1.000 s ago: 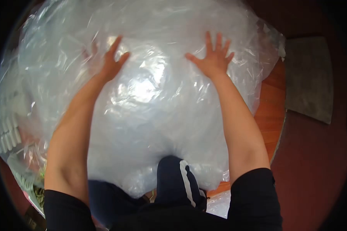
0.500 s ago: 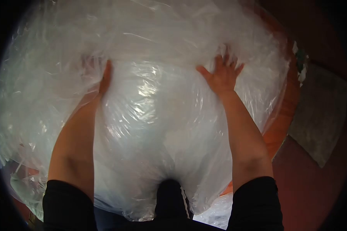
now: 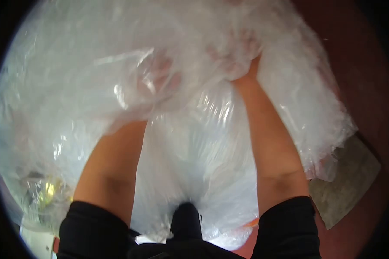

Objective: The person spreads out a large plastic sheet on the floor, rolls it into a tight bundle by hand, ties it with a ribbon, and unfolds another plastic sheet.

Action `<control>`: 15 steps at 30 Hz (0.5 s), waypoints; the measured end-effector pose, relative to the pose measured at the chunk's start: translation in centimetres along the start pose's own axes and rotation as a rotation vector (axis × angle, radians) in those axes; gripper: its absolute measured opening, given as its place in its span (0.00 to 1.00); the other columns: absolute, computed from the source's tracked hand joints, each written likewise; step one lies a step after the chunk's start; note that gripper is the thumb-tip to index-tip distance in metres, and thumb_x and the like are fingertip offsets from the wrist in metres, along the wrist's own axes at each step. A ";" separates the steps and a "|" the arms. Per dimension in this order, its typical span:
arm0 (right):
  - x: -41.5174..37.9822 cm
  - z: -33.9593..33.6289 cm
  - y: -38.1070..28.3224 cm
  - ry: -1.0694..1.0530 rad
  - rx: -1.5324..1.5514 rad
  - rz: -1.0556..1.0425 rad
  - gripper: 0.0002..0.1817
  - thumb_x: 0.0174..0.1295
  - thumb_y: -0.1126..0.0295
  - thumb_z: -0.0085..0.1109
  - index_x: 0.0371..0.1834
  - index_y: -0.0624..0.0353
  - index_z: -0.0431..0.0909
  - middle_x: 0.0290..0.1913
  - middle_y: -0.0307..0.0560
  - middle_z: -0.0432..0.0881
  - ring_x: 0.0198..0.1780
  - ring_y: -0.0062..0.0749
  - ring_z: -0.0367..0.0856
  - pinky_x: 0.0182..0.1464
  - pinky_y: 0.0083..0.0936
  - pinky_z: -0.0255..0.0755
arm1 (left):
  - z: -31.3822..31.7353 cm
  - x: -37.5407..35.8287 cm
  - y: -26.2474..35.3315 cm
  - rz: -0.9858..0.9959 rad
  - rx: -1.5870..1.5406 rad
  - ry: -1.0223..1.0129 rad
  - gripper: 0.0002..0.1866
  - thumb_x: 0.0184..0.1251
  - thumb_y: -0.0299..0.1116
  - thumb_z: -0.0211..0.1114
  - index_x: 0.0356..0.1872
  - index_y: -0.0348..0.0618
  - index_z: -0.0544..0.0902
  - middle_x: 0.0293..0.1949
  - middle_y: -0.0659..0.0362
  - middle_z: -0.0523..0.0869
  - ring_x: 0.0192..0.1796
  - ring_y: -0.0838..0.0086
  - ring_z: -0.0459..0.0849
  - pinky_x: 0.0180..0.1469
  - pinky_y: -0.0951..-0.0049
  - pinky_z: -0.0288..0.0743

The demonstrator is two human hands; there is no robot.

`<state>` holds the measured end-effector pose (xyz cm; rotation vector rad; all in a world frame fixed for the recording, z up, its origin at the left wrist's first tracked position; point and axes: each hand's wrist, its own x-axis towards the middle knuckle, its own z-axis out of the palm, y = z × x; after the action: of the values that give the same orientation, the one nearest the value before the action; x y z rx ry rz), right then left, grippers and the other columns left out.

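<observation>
A large bundle of clear plastic film (image 3: 190, 142) fills most of the head view, crumpled and glossy, bulging up against my body. My left hand (image 3: 160, 73) is under a loose layer of the film, left of the middle. Blur and the film hide how its fingers are set. My right hand (image 3: 237, 52) is also covered by film from the wrist up. Its fingers show faintly through the plastic, spread apart and pressing on the bundle.
On the reddish floor (image 3: 354, 77) at the right lies a flat grey-brown piece (image 3: 345, 181), partly covered by the film's edge. A yellow shiny patch (image 3: 50, 190) shows through the film at lower left. A whitish surface (image 3: 36, 241) is at the bottom left corner.
Both hands have gone from lying mostly on top of the film to under a loose layer. My left hand has moved right. The bundle's right edge has spread over the orange material and the grey-brown piece.
</observation>
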<state>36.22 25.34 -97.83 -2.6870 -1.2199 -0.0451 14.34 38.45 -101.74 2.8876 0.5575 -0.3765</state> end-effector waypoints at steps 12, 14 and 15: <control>-18.7 -1.6 -7.9 -0.131 0.302 -0.104 0.33 0.45 0.47 0.59 0.59 0.38 0.69 0.66 0.45 0.60 0.69 0.52 0.50 0.66 0.50 0.43 | -1.3 0.7 -0.1 0.090 -0.159 -0.225 0.25 0.58 0.43 0.54 0.54 0.40 0.72 0.53 0.50 0.74 0.60 0.56 0.66 0.62 0.51 0.56; -18.9 -0.5 -7.4 -0.049 0.338 -0.133 0.34 0.44 0.46 0.59 0.59 0.36 0.68 0.67 0.41 0.59 0.69 0.49 0.50 0.67 0.49 0.43 | -1.8 1.0 0.6 0.102 -0.164 -0.236 0.25 0.58 0.44 0.55 0.54 0.40 0.73 0.52 0.49 0.74 0.60 0.54 0.66 0.62 0.50 0.55; -19.0 -0.5 -7.4 -0.048 0.320 -0.152 0.35 0.45 0.45 0.59 0.60 0.36 0.68 0.67 0.41 0.59 0.69 0.47 0.49 0.67 0.48 0.42 | -2.4 1.0 1.1 0.110 -0.167 -0.244 0.25 0.57 0.44 0.55 0.54 0.39 0.73 0.52 0.48 0.74 0.61 0.54 0.66 0.62 0.50 0.55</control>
<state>18.17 15.85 -98.13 -2.3317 -1.3169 0.1787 16.19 38.30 -99.60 2.6472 0.3687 -0.6221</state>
